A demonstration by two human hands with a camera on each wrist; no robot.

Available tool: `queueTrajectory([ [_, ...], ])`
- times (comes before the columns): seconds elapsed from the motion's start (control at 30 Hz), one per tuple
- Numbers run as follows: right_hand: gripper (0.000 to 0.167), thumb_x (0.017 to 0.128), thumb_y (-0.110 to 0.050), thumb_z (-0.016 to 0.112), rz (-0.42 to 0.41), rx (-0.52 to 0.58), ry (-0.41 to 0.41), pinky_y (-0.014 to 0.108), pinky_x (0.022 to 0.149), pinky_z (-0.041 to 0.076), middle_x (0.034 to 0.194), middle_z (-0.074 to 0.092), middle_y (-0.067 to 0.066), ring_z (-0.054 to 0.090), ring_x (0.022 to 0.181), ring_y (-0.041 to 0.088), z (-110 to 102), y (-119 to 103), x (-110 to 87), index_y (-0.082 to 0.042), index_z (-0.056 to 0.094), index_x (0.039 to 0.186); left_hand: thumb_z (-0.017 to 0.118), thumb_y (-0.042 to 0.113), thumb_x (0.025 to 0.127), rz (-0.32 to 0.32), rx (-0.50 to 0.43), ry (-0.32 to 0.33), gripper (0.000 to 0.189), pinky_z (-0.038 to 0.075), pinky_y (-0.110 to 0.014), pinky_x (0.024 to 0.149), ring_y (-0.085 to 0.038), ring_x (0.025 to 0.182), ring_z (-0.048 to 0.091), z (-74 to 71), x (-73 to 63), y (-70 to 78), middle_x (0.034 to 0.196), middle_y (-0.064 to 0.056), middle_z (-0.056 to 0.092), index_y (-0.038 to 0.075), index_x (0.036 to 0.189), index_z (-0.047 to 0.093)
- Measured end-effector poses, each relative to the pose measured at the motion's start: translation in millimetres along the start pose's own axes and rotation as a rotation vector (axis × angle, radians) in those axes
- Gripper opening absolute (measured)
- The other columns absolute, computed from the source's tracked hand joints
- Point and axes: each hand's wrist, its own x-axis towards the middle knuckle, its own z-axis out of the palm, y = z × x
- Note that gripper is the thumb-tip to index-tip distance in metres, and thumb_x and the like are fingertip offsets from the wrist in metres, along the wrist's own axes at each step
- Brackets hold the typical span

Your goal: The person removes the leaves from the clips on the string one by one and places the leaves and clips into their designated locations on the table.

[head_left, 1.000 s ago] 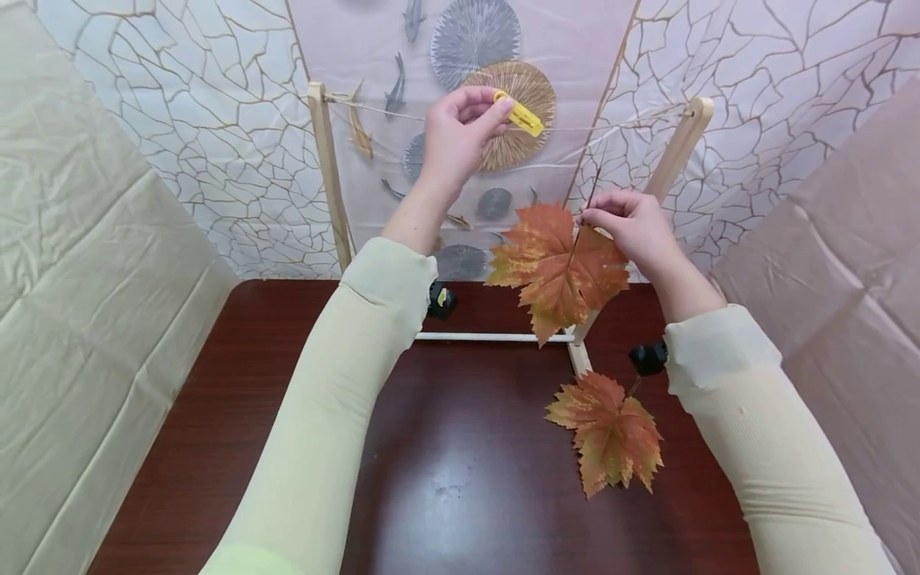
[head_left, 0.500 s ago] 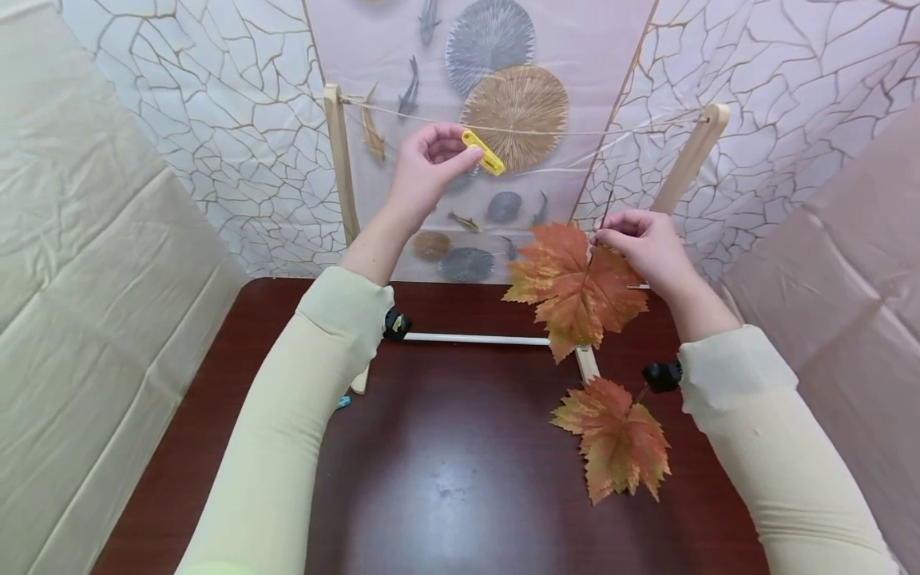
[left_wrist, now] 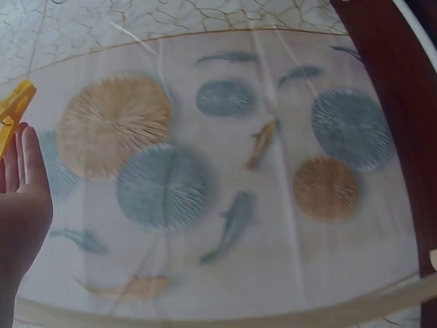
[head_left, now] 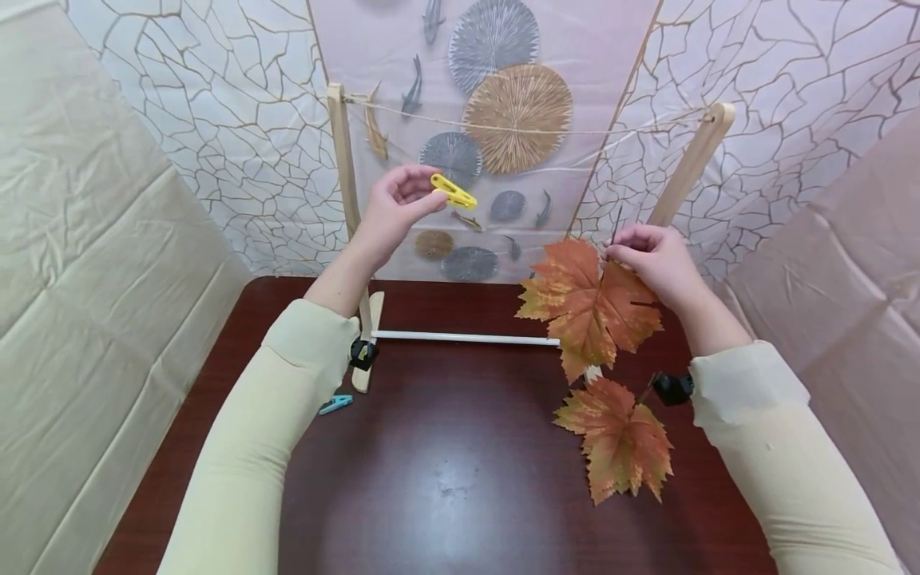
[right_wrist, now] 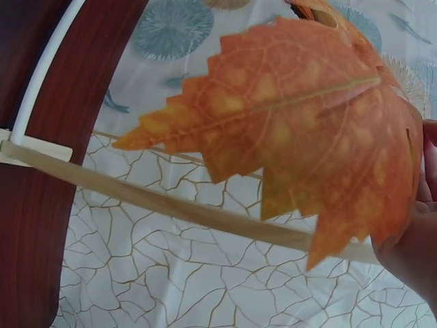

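My left hand [head_left: 395, 209] pinches a yellow clothespin [head_left: 454, 192] between thumb and fingers, in the air below the string [head_left: 496, 128]. The same clothespin [left_wrist: 15, 109] shows at the left edge of the left wrist view. On the right, my right hand [head_left: 660, 259] pinches the thin stem of an orange artificial maple leaf [head_left: 591, 307], which hangs below the fingers. This leaf [right_wrist: 300, 116] fills much of the right wrist view. A second maple leaf [head_left: 620, 443] lies on the table beneath it.
A wooden frame has a left post [head_left: 343, 160] and a right post [head_left: 693, 168], with the string tied between them. A white rod [head_left: 467, 339] joins the posts low down. A blue clothespin [head_left: 336, 404] lies on the dark red table [head_left: 431, 495], near the left sleeve.
My left hand has moved down and left, away from the string, with the yellow clothespin. My right hand and its leaf have sunk slightly and shifted right. The blue clothespin has come into view.
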Motion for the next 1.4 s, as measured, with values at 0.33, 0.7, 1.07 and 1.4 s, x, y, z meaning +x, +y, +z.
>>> queueTrajectory([
  [0.33,0.024,0.089,-0.005,0.059,-0.003,0.079,-0.023,0.01,0.062,0.047,0.073,0.066,-0.022,0.062,0.07,-0.006,-15.2,19.7,-10.8,-0.026,0.066,0.082,0.062,-0.002,0.085,-0.077,0.063,0.015,0.034,0.052,-0.017,0.081,-0.006,0.086,0.062,-30.7,-22.8,-23.4,0.092,0.007,0.064,-0.004,0.118,0.056],
  [0.7,0.015,0.091,-0.004,0.057,0.054,0.138,-0.053,0.009,0.064,0.048,0.073,0.068,-0.018,0.064,0.072,-0.004,-27.0,41.2,-22.1,-0.017,0.066,0.087,0.059,-0.005,0.085,-0.136,0.086,0.021,0.023,0.05,-0.013,0.08,-0.002,0.087,0.06,-66.0,-52.9,-39.6,0.092,0.01,0.062,0.0,0.108,0.055],
  [1.07,0.019,0.091,-0.007,0.057,0.083,0.083,-0.035,0.009,0.062,0.047,0.076,0.065,-0.025,0.061,0.071,-0.008,-34.5,60.8,-32.3,-0.023,0.064,0.084,0.061,0.004,0.088,-0.243,0.286,0.076,0.024,0.048,-0.01,0.079,0.001,0.091,0.059,-102.2,-84.1,-65.0,0.094,0.016,0.059,0.004,0.11,0.052],
  [1.4,0.02,0.091,-0.004,0.056,0.092,0.125,-0.06,0.01,0.059,0.047,0.073,0.067,-0.02,0.062,0.07,-0.006,-43.3,76.4,-41.3,-0.022,0.064,0.086,0.063,0.008,0.088,-0.332,0.401,0.115,0.039,0.048,-0.009,0.076,0.005,0.089,0.057,-135.4,-114.5,-87.5,0.095,0.017,0.057,-0.006,0.12,0.047],
])
